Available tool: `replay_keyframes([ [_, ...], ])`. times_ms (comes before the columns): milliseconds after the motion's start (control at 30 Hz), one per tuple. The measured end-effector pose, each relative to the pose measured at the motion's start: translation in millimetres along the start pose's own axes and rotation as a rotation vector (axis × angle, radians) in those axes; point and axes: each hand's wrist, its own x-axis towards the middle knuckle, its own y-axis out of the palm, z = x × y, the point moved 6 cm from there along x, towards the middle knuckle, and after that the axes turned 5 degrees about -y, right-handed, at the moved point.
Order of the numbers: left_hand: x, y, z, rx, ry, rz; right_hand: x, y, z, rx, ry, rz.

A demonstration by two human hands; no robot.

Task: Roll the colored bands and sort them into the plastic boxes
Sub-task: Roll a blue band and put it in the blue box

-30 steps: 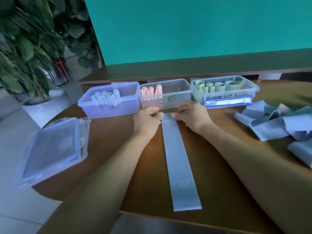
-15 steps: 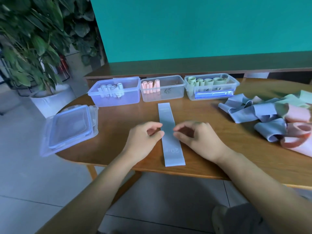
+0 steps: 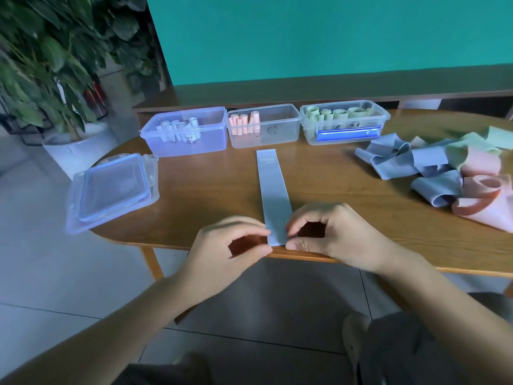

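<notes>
A long blue band (image 3: 273,190) lies flat on the wooden table (image 3: 211,190), running from the boxes toward the front edge. My left hand (image 3: 230,245) pinches its near end from the left, and my right hand (image 3: 330,234) pinches the same end from the right. Three clear plastic boxes stand in a row at the back: the left box (image 3: 186,132) holds pale blue rolls, the middle box (image 3: 263,126) holds pink rolls, the right box (image 3: 344,122) holds green rolls. A pile of loose blue, pink and green bands (image 3: 444,173) lies at the right.
A clear lid with a blue rim (image 3: 111,190) lies on the table's left edge. A potted plant (image 3: 50,65) stands on the floor at the far left. A dark wooden ledge (image 3: 305,93) runs behind the boxes under a teal wall.
Both hands slid back along the blue band from its far end by the boxes to its near end at the table's front edge. The camera pulled back too.
</notes>
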Motion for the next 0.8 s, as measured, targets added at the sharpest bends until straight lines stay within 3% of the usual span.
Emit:
replay_keyframes([
  [800,9.1,13.1,-5.4,0.097,-0.077,-0.020,-2.2,1.3,3.3,-0.100,-0.064,0.020],
])
